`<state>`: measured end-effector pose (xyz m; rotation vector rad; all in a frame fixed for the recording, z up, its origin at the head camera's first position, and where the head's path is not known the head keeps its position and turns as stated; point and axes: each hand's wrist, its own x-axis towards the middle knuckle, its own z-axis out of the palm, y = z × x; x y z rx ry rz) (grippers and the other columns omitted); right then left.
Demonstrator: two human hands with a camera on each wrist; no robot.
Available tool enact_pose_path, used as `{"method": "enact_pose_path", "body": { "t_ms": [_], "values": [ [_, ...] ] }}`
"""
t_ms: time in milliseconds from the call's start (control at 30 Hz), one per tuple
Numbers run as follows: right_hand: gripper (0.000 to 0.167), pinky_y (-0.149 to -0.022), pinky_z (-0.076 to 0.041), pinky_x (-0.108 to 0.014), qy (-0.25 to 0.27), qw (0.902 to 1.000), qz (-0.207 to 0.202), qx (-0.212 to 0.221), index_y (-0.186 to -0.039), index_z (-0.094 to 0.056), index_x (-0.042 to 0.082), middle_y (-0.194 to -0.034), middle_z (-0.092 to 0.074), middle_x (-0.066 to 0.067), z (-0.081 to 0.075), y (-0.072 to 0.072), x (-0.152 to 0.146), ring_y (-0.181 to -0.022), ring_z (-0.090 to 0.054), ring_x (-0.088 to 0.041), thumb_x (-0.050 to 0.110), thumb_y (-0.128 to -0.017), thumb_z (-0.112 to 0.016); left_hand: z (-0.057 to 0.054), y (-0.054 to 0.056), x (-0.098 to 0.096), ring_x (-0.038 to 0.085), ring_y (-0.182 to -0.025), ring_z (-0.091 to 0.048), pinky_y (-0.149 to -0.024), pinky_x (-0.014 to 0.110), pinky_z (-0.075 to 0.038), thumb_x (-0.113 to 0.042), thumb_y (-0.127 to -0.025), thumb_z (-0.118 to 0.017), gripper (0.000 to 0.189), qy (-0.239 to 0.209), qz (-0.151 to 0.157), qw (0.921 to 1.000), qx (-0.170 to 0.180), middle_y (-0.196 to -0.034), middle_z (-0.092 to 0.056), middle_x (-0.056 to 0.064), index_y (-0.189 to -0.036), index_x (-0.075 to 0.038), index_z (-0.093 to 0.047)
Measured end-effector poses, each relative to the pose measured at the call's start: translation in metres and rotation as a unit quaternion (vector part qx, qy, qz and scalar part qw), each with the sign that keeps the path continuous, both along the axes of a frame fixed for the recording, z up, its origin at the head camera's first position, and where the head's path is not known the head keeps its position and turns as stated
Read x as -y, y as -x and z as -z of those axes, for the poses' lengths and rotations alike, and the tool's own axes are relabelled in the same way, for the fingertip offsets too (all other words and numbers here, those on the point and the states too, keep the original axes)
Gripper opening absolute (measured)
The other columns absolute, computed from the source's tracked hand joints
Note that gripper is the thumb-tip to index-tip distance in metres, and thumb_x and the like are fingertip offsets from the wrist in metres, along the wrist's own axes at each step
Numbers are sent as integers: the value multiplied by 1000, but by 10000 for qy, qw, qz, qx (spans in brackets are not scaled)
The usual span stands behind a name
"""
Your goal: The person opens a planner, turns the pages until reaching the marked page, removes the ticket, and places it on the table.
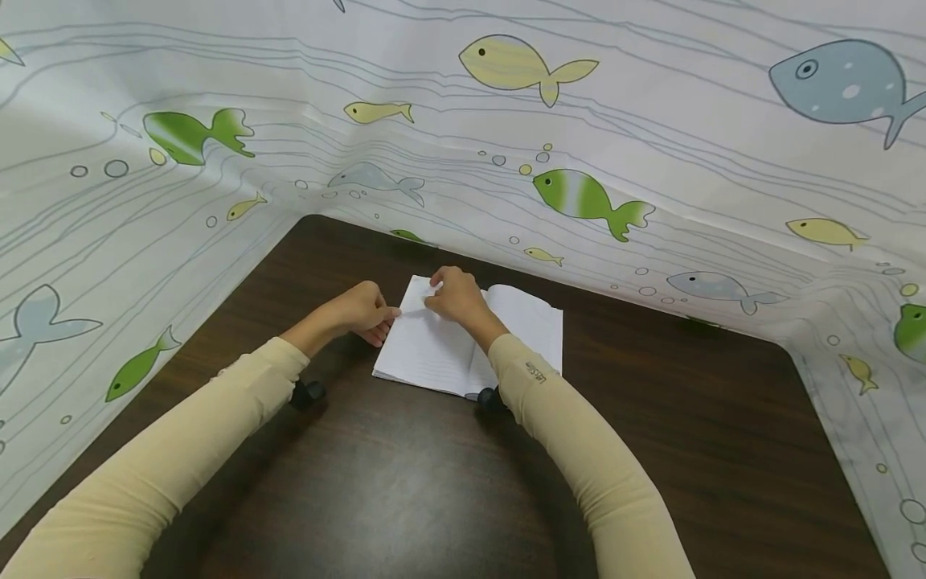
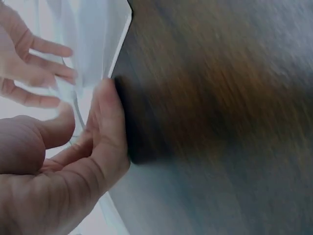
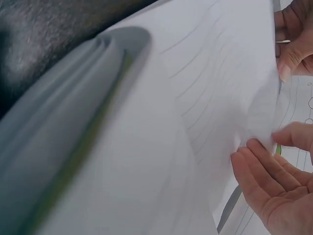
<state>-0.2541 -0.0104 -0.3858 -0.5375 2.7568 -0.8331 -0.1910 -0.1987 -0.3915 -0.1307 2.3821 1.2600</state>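
An open notebook with white lined pages lies on the dark table. At its left edge is my left hand, the thumb over the page and the fingers curled along the side. In the left wrist view this left hand has its fingertips right at the notebook's edge. Near the top of the left page, my right hand pinches the paper. From the right wrist, the right hand shows thumb and fingers about the edge of a curving page.
The brown wooden table extends on all sides of the notebook. A white curtain printed with fish stands behind and at both sides. Dark wrist devices sit under the forearms. The right-hand pages bulge upward.
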Motion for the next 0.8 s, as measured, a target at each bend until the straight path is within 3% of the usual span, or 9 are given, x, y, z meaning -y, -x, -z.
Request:
{"method": "enact_pose_path", "body": {
  "t_ms": [100, 233, 333, 500, 800],
  "values": [
    [37, -94, -63, -39, 34, 10000, 56, 3, -131, -70, 3, -122, -77, -16, -1, 1, -4, -111, -73, -27, 12, -95, -75, 1, 0, 0, 11, -59, -68, -63, 28, -67, -10, -111, -60, 30, -6, 46, 10000, -14, -72, -64, 7, -95, 14, -70],
    [36, -97, -61, -40, 137, 9998, 116, -40, -131, -71, 4, -124, -75, -15, -7, 2, -11, -112, -70, -27, 10, -95, -71, 5, 1, -3, 10, -55, -69, -61, 26, -66, -6, -100, -76, 22, 580, 279, 9971, -400, -67, -66, 6, -84, 9, -73],
    [37, -89, -61, -38, 233, 9997, 96, 17, -133, -69, 4, -119, -76, -15, -17, 5, -20, -103, -72, -26, 9, -97, -67, 5, 0, -6, 11, -54, -69, -59, 26, -66, -2, -92, -83, 19, 1012, 377, 9919, -665, -66, -68, 7, -79, 7, -72],
    [44, -71, -62, -27, 356, 9989, 192, 254, -141, -62, -2, -111, -78, -21, -34, 11, -45, -82, -75, -23, 6, -98, -61, 3, -3, -11, 13, -56, -70, -59, 25, -65, 1, -91, -83, 16, 1277, 379, 9877, -816, -74, -71, 12, -82, 9, -71],
    [51, -75, -63, -27, 242, 9942, 884, 560, -148, -58, -2, -136, -70, -23, -52, 26, -100, -83, -71, -21, 11, -98, -59, 0, -3, -15, 14, -59, -70, -59, 24, -65, 2, -92, -81, 16, 1348, 410, 9867, -810, -85, -70, 17, -91, 12, -69]
  ]
}}
